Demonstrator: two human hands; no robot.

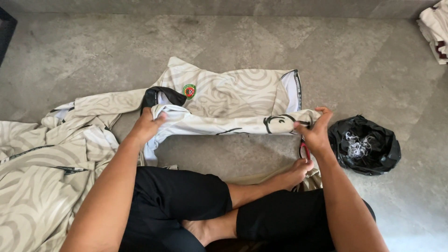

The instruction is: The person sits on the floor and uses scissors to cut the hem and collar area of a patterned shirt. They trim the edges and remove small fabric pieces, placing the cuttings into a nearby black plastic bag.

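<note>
A cream shirt (224,95) with a swirled pattern, a black collar and a round green and red badge lies on the grey floor in front of me. My left hand (148,125) grips its folded edge near the collar. My right hand (316,133) pinches the opposite end of the same fold and also holds small red-handled scissors (304,150) that hang below the palm. I sit cross-legged in black shorts, one foot just under the right hand.
A heap of similar cream garments (42,168) lies at my left. A black plastic bag (365,145) with white thread scraps sits at the right. More folded white cloth (435,28) lies at the top right corner.
</note>
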